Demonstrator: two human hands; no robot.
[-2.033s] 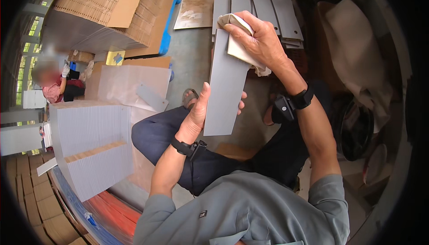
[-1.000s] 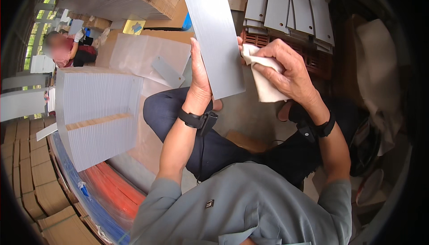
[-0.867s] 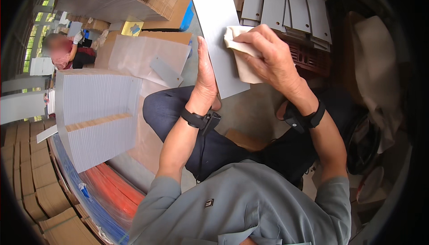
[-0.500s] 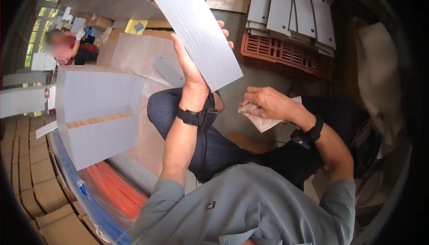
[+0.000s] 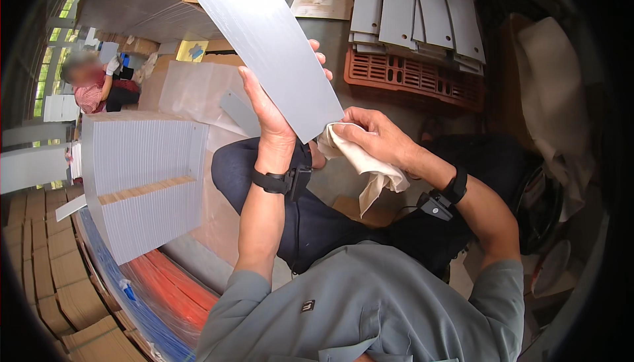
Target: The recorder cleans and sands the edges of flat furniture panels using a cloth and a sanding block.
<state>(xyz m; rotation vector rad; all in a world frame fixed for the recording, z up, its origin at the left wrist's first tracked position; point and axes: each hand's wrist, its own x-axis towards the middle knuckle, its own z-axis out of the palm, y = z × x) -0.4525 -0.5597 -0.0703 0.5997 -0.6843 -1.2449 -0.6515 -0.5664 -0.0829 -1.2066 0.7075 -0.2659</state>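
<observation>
A long grey rectangular panel [image 5: 271, 48] is tilted up in front of me. My left hand [image 5: 272, 108] grips it from beneath, thumb along its left edge and fingertips showing past the right one. Bunched in my right hand [image 5: 378, 135] is a cream cloth [image 5: 363, 164], its loose end hanging down. The cloth meets the panel's lower right corner. Both wrists wear black straps with small devices.
Similar panels with holes [image 5: 399, 15] lie on an orange-brown plastic crate [image 5: 413, 78] at the far right. A tall stack of grey panels [image 5: 145, 177] stands at my left, beside bundled cardboard [image 5: 63, 256]. A person [image 5: 96, 81] in red sits at the far left.
My right hand has moved left and up, bringing the cloth to the panel's lower corner. The panel and my left hand have shifted slightly left.
</observation>
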